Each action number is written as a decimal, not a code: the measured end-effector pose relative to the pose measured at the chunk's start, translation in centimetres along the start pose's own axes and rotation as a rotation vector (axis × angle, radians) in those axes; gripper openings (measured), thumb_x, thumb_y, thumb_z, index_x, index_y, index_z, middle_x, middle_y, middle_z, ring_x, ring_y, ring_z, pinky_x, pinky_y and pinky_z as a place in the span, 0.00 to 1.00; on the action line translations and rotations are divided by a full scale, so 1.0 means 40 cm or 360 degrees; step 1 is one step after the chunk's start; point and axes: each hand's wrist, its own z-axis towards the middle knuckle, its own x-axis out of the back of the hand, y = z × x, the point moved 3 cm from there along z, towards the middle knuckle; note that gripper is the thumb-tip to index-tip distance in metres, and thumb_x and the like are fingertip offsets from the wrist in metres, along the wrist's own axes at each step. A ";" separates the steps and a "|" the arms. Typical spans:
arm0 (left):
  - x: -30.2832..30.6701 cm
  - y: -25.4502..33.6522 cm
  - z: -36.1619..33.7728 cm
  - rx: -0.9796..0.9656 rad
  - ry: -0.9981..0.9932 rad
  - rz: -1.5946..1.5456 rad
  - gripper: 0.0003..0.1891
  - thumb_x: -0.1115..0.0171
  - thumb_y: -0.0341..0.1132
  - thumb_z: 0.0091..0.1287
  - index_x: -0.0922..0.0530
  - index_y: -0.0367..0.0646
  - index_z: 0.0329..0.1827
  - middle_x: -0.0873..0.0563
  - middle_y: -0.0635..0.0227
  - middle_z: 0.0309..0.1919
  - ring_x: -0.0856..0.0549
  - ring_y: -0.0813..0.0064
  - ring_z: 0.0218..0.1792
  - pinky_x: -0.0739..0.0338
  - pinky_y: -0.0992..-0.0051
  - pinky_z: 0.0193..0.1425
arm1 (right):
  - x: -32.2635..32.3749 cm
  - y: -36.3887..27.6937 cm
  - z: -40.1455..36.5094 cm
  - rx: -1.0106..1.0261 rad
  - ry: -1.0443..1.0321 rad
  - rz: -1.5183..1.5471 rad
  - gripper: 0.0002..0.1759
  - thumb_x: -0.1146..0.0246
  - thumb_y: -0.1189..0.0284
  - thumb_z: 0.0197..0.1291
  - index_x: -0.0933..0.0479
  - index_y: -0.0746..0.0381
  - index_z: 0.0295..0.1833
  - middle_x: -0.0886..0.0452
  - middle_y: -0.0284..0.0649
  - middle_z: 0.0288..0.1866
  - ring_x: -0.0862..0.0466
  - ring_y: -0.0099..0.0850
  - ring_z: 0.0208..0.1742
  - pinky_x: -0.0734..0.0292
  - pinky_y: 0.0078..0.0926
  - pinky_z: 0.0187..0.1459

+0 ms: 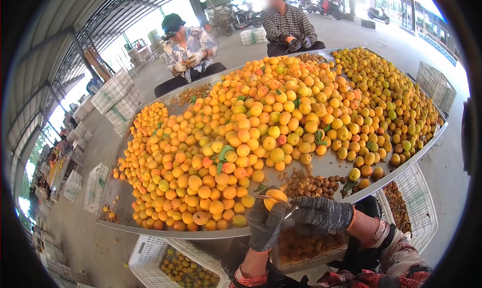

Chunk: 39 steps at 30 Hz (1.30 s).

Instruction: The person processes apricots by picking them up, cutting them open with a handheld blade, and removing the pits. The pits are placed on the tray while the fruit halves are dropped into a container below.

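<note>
At the near edge of the table (329, 161), grips an apricot (276, 193) in the fingers of the gloved left hand (266, 225), leaving its upper side bare, likely to give metal a way in. Clenches the gloved right hand (321, 212) on what looks like a slim metal tool (288, 212), brought right up to the fruit; cannot tell its full shape, nor whether sunk into the flesh. Turns both hands toward each other, probably to brace fruit against tool. Just beyond the fingers, has a patch of brown stones (311, 183) on the metal, perhaps for a short drop. Below the hands, has orange fruit (306, 248), too dim to tell whether whole or cut. Faces a broad heap (261, 132) of ripe apricots, seemingly piled for easy reach, with greener ones (396, 102) toward the right end. Has a white crate (148, 260) with greenish fruit below the left side, and another crate (427, 207) with brown bits on the right, apparently tucked close to save reaching. Across the table, sits opposite two gloved co-workers (186, 52), with stacked crates (118, 94) off to the left.
</note>
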 end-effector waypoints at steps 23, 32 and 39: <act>0.036 -0.011 0.006 -0.0086 0.0404 0.0658 0.20 0.50 0.44 0.68 0.28 0.31 0.48 0.22 0.58 0.41 0.24 0.70 0.41 0.29 0.73 0.46 | -0.119 -0.001 0.022 -0.0618 0.0354 0.0809 0.20 0.54 0.81 0.65 0.38 0.64 0.63 0.29 0.38 0.58 0.30 0.26 0.59 0.35 0.23 0.61; -0.016 -0.004 0.013 -0.0150 0.0272 0.0347 0.17 0.46 0.42 0.66 0.27 0.35 0.46 0.21 0.68 0.35 0.25 0.80 0.34 0.29 0.80 0.36 | -0.070 -0.019 0.008 -0.0426 0.0334 0.0289 0.21 0.50 0.80 0.62 0.37 0.69 0.61 0.32 0.45 0.61 0.29 0.34 0.60 0.36 0.27 0.63; -0.011 0.020 0.004 0.0023 0.0215 0.0079 0.12 0.44 0.40 0.65 0.28 0.39 0.42 0.21 0.73 0.25 0.24 0.86 0.25 0.32 0.85 0.26 | -0.082 0.007 0.016 -0.1023 0.0320 0.1506 0.20 0.51 0.79 0.65 0.38 0.67 0.62 0.28 0.42 0.55 0.26 0.29 0.54 0.29 0.26 0.54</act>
